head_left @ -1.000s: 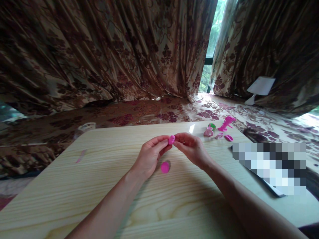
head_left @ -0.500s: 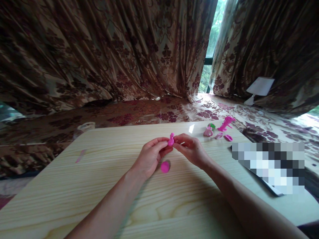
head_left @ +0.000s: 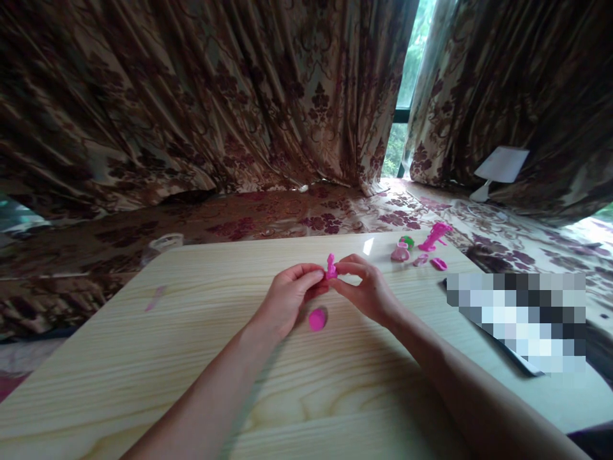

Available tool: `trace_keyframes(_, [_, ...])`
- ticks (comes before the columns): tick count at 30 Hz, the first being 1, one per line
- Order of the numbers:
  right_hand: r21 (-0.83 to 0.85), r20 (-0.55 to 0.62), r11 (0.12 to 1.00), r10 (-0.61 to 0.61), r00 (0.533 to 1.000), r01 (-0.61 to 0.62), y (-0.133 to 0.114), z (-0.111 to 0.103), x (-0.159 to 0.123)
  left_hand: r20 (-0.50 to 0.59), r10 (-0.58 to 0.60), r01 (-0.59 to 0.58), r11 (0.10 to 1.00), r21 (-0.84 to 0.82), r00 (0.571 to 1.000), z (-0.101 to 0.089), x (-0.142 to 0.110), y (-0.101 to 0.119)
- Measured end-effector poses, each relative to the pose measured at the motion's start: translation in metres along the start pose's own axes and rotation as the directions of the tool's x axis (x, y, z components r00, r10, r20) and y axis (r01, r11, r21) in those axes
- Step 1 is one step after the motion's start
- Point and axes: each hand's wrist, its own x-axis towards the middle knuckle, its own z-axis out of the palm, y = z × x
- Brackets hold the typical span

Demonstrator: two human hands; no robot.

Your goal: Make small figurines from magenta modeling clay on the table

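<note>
Over the middle of the table, my left hand [head_left: 282, 300] pinches a small bright pink knobbly piece [head_left: 331, 268] between thumb and fingers. The piece stands upright, narrow at the top and wider at its base; it looks like modelling clay or a small toy, but I cannot tell which. From the other side, my right hand [head_left: 368, 287] closes its thumb and forefinger on the same piece, with its other fingers curled. Below the fingertips a round pink lump [head_left: 317, 319] sits on the wooden table [head_left: 215, 370], touched by neither hand.
At the far right of the table stand a tall pink toy piece [head_left: 435, 236], a pale pink piece [head_left: 400, 252], a green piece [head_left: 407, 242] and small pink parts [head_left: 438, 264]. A blurred-out flat item [head_left: 517, 326] lies right. A pink strip [head_left: 154, 298] lies left.
The pink piece has turned from a rounded view to an upright, narrow one between my fingertips. My right hand's fingers have shifted slightly on it. The lump on the table stays put.
</note>
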Motion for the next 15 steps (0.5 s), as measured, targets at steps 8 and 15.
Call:
trace_keyframes(8, [-0.339,0.05,0.938,0.088,0.995,-0.066,0.026,-0.001,-0.004,0.013,0.167,-0.141,0.787,0.6,0.986,-0.036,0.002,0.015])
trace_keyframes(15, [-0.417,0.165,0.903,0.183,0.969,-0.1,0.021,-0.009,-0.006,0.178,0.273,-0.314,0.62,0.719,0.945,-0.021,0.006,-0.019])
